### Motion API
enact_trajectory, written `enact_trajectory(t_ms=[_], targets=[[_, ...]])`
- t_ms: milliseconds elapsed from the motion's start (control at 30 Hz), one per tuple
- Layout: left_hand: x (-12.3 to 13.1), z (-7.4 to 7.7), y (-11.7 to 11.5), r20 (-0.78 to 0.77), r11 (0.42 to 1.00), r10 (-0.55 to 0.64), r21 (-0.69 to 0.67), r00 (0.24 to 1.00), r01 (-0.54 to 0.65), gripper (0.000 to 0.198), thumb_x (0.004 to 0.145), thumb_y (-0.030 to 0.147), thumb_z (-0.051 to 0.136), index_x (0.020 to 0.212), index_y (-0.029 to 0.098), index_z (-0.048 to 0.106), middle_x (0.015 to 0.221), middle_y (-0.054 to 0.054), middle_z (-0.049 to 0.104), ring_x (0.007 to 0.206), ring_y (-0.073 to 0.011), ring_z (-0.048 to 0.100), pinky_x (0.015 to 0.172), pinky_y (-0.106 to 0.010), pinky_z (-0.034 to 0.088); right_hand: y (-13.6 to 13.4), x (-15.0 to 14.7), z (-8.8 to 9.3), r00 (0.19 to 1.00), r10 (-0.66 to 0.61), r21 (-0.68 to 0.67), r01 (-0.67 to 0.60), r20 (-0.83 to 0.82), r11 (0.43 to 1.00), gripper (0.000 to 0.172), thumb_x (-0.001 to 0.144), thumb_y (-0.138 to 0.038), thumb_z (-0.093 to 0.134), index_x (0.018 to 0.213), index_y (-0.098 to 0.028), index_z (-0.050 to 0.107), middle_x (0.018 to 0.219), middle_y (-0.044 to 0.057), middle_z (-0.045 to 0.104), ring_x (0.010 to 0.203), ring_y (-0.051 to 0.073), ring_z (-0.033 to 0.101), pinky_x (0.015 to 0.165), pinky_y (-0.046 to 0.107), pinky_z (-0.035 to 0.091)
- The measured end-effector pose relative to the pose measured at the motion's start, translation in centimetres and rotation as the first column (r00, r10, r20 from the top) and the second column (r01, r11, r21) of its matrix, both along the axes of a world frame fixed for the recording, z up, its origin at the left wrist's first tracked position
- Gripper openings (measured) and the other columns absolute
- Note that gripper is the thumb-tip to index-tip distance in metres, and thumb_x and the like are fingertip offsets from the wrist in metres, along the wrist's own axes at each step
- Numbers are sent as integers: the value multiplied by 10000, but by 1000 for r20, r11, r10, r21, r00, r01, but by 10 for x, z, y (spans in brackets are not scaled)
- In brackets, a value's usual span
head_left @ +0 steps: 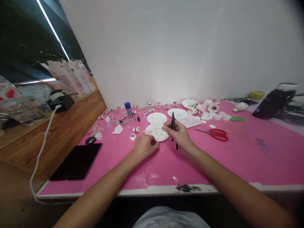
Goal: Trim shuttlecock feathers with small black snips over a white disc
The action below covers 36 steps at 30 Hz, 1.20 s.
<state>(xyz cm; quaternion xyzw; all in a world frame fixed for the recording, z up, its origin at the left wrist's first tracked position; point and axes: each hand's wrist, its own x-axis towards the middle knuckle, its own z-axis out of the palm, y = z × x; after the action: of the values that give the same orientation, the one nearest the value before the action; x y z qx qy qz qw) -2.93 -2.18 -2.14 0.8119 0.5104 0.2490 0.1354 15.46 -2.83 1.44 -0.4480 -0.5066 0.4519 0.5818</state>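
My right hand [178,133] holds a slim black tool [174,126], like tweezers or pens, upright between thumb and fingers. My left hand [146,146] rests near the front of a white round disc [160,136], its fingers curled together; what they pinch, if anything, is too small to make out. Small brownish pieces lie on that disc. Another white disc [157,118] sits just behind it. Left of the disc lies a small shuttlecock [136,129], with a little open white pot [133,136] in front of it.
Red-handled scissors [219,134] lie to the right, near a green piece [237,119] and white pots [218,117]. A blue-capped bottle [128,111] stands behind. At left are a black tablet [76,161] and a mouse [90,140]. A dark flask [274,101] leans at far right.
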Motion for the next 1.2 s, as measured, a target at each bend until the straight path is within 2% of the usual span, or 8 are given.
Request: enact_trajectory(t_ms=[233,433,567,667,733,867,1033,1200], targets=[[0,-2,0,-12,1000,-6,15,1000,6,210,851,284,629,733,183,770,730,-89,761,647,-205,635,606,-301,381,-2,-1,1,1000,-12,13,12,25,1000,447,709,-490,863,887,-225,551,744,-26,545,660,135,458,601,284,366],[0,-1,0,-38,1000,0,16,999,0,205,844,263,611,721,182,754,722,-69,754,649,-193,632,590,-297,353,6,6,-1,968,-83,100,61,237,993,341,732,-445,794,849,-213,573,792,13,651,706,165,558,668,304,443],[0,-2,1,-56,1000,14,28,998,-12,199,836,251,598,710,185,737,712,-59,747,644,-185,623,590,-295,338,12,14,-2,896,-79,153,13,438,988,237,738,-348,738,855,-204,591,788,16,663,683,170,573,654,301,445],[-1,0,1,-57,1000,20,17,998,-19,194,836,254,602,705,185,727,716,-60,749,651,-188,628,595,-294,335,14,20,-4,832,-48,141,-37,552,989,187,735,-285,708,859,-205,593,780,12,659,700,181,586,654,294,448],[-1,1,1,-57,1000,16,11,998,-15,194,840,253,602,711,184,728,725,-63,752,657,-191,631,600,-296,337,14,23,-6,755,-45,144,-66,654,987,140,733,-238,688,833,-208,595,772,14,662,694,182,577,634,284,421],[-1,2,0,-48,1000,1,14,999,0,186,843,237,599,733,175,735,754,-75,760,681,-198,641,618,-300,354,13,27,-9,621,-70,156,-85,781,984,159,724,-161,670,871,-206,634,814,37,707,722,198,603,627,279,389],[-1,2,0,-28,1000,6,9,1000,-5,189,853,251,604,746,172,738,754,-78,757,681,-199,642,615,-297,349,11,29,-9,562,-45,117,-93,826,989,166,712,-133,666,858,-209,640,806,44,725,719,210,616,611,278,367],[-1,3,0,-3,1000,9,-14,1000,-9,196,857,267,611,727,173,725,738,-74,747,659,-190,628,602,-294,338,10,28,-8,553,-17,85,-96,833,992,170,711,-124,657,858,-206,641,817,52,733,708,207,617,598,274,361]])
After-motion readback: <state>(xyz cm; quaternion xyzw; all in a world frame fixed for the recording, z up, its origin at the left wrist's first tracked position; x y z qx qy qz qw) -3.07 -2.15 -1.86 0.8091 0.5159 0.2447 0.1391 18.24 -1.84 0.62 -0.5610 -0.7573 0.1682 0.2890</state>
